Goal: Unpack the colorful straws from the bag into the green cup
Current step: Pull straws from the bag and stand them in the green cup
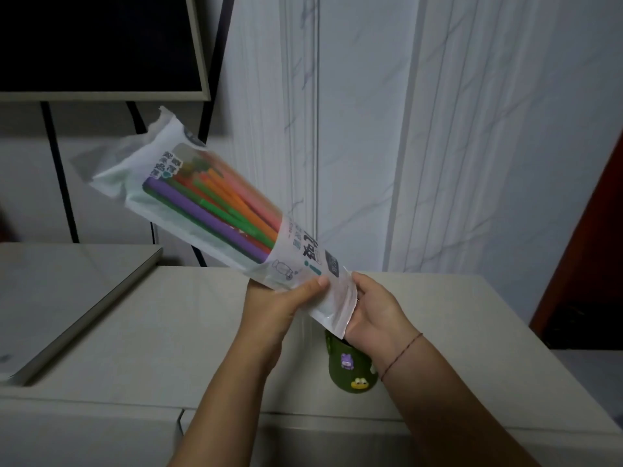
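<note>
A long white plastic bag slants from upper left down to centre, above the counter. Through its clear window show colorful straws: purple, green, orange, pink. My left hand grips the bag's lower end from the left, thumb on top. My right hand holds the same end from the right, fingers behind the bag's edge. Directly beneath that end stands the green cup with cartoon stickers, partly hidden by my right wrist. The cup's inside is hidden.
The cup stands on a pale counter. A flat grey board lies on the counter's left part. A dark screen on a black stand is behind at upper left. A marbled white wall lies beyond.
</note>
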